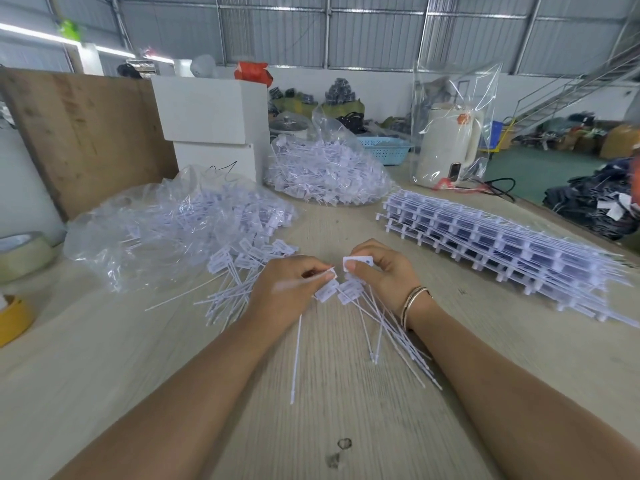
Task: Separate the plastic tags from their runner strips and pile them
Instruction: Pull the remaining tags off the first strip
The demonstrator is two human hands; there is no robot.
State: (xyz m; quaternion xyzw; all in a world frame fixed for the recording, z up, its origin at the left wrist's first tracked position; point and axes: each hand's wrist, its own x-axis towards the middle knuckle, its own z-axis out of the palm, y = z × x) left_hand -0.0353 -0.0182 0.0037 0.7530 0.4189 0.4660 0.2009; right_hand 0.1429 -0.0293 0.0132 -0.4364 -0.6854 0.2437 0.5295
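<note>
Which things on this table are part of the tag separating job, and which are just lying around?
Part of the job:
left hand and right hand, both pinching tags
loose tags spilling from the clear bag
far tag heap
stacked runner strips

Just lying about:
tape rolls
white kettle
blue basket
white boxes

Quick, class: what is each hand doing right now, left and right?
Left hand: pinches a plastic tag.
Right hand: pinches another tag's head.
</note>
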